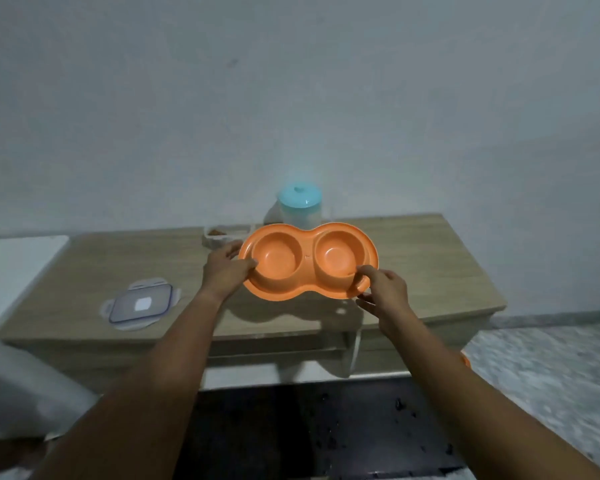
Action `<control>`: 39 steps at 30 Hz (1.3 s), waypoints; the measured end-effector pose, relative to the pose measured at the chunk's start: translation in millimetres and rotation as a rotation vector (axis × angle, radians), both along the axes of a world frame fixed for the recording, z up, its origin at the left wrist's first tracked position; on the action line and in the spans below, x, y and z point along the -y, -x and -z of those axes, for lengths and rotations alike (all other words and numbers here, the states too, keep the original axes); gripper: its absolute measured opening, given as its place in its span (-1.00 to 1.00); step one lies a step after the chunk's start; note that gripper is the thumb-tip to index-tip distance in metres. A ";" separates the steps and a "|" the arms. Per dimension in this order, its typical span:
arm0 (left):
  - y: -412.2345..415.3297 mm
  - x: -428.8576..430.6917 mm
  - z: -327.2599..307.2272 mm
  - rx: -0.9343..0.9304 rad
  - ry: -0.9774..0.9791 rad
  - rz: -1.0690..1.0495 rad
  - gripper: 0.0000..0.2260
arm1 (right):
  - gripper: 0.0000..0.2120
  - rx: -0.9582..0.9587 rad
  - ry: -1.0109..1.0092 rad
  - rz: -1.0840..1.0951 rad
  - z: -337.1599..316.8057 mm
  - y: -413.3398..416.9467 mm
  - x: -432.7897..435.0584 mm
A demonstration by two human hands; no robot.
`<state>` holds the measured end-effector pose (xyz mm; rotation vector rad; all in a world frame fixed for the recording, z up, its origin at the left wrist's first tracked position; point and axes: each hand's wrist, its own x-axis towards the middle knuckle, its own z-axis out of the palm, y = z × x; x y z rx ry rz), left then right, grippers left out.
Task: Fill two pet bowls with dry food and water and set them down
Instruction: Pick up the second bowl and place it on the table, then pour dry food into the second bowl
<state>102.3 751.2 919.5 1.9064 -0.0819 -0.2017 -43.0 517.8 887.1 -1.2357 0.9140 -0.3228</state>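
Note:
An orange double pet bowl (307, 259), two round wells joined in one piece, hangs tilted above the wooden table (430, 265). Both wells look empty. My left hand (224, 270) grips its left rim, thumb inside the edge. My right hand (383, 292) grips the near right rim. Behind the bowl stands a clear jug with a light blue lid (300, 207). An open clear container with brown dry food (219, 235) sits behind my left hand, partly hidden.
A clear container lid with a purple seal (141, 304) lies on the table's left front. A white surface (11, 271) adjoins the table at the left. Speckled floor (548, 372) lies to the right, a dark mat (312, 427) below.

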 end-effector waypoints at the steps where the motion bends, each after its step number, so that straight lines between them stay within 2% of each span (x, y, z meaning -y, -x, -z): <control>1: -7.3 -12.2 6.6 -0.019 -0.013 0.012 -0.56 | -0.82 -0.024 -0.003 0.001 7.2 -6.9 -12.3; 3: -24.4 -33.7 17.8 -0.050 -0.029 0.025 -0.63 | -0.84 -0.063 0.004 -0.003 19.6 -25.9 -30.2; 5: -40.2 -45.1 28.9 -0.074 -0.021 0.009 -0.60 | -0.81 -0.103 0.019 -0.027 30.3 -42.4 -38.9; 9: -62.3 -57.1 58.3 -0.135 -0.021 -0.048 -0.52 | -0.53 -0.193 0.106 -0.122 55.3 -80.5 -42.9; 11: -67.5 -62.3 73.3 -0.170 -0.047 -0.089 -0.53 | -0.47 -0.234 0.129 -0.159 68.3 -97.2 -43.4; 16: -98.2 -72.5 101.1 -0.210 -0.109 -0.140 -0.54 | -0.56 -0.294 0.112 -0.229 90.9 -130.7 -49.2; 18: -110.0 -71.9 110.7 -0.215 -0.123 -0.122 -0.54 | -0.54 -0.323 0.122 -0.229 98.4 -141.0 -48.8; 24: -127.2 -72.0 122.2 -0.202 -0.176 -0.079 -0.63 | -0.68 -0.372 0.209 -0.208 104.4 -164.6 -51.9; 32: -139.5 -77.8 110.7 -0.194 -0.260 0.089 -0.61 | -0.43 -0.497 0.386 -0.061 104.1 -177.3 -69.7; 34: -146.9 -85.2 110.0 -0.183 -0.309 0.151 -0.59 | -0.45 -0.514 0.479 -0.002 95.6 -190.8 -81.8; 36: -151.6 -89.3 110.3 -0.165 -0.369 0.233 -0.51 | -0.51 -0.489 0.557 -0.010 86.4 -205.5 -94.0; 39: -164.9 -99.9 113.4 -0.185 -0.416 0.387 -0.27 | -0.54 -0.377 0.584 -0.111 77.1 -244.3 -113.6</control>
